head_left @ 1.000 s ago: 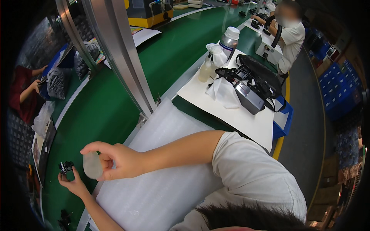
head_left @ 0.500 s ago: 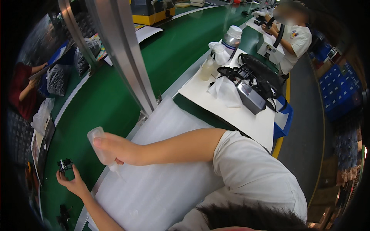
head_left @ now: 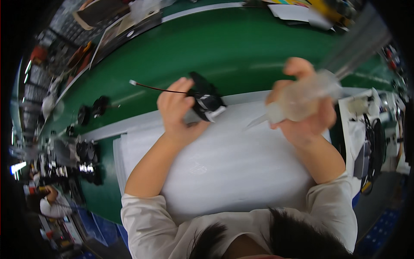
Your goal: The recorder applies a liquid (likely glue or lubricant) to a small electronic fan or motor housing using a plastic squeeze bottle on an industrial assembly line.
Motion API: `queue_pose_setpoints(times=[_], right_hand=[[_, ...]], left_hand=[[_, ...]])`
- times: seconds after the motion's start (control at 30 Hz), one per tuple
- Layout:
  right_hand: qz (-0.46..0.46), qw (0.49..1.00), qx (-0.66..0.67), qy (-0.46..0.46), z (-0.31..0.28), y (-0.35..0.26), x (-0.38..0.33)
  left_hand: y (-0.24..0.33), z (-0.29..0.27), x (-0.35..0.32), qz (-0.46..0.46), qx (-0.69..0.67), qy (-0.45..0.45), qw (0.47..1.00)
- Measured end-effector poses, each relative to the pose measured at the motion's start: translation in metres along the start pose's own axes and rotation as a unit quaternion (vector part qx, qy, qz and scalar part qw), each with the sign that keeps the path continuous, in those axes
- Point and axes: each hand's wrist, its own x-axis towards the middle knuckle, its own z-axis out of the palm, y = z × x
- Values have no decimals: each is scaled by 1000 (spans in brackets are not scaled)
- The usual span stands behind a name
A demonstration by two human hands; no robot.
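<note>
My left hand (head_left: 174,105) grips a small black device (head_left: 208,102) with a white strip on its lower edge, above the far edge of the white foam sheet (head_left: 233,168). From the device a thin dark red wire (head_left: 157,89) runs left to a small white connector (head_left: 132,82). Held in my right hand (head_left: 304,129) is a translucent squeeze bottle (head_left: 302,97), blurred by motion and tilted. Its pointed nozzle (head_left: 257,122) aims down and left, apart from the device. What fills the bottle cannot be made out.
Round black parts (head_left: 92,108) lie left on the green bench (head_left: 241,43), with several more black parts (head_left: 87,162) nearer. A metal post (head_left: 360,41) rises at the right, beyond a white board (head_left: 350,146) with bottles and tools. Another person (head_left: 55,203) works far left.
The view has swung left. My left hand has brought the black device from the green bench toward the foam sheet. The bottle's nozzle has turned from pointing down toward the device.
</note>
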Motion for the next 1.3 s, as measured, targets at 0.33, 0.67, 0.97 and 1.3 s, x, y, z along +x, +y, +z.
queue_pose_setpoints(times=[0.33,0.67,0.97,1.3], right_hand=[[-251,888,-307,-232,6,-25,-19],[-257,883,-334,-208,8,-25,-23],[-260,868,-371,-204,10,-22,-26],[-227,860,-417,-187,15,-29,-32]], left_hand=[[31,-3,0,144,59,51,986],[39,-3,0,130,60,18,990],[42,-1,-1,138,60,48,988],[42,6,0,138,49,86,985]])
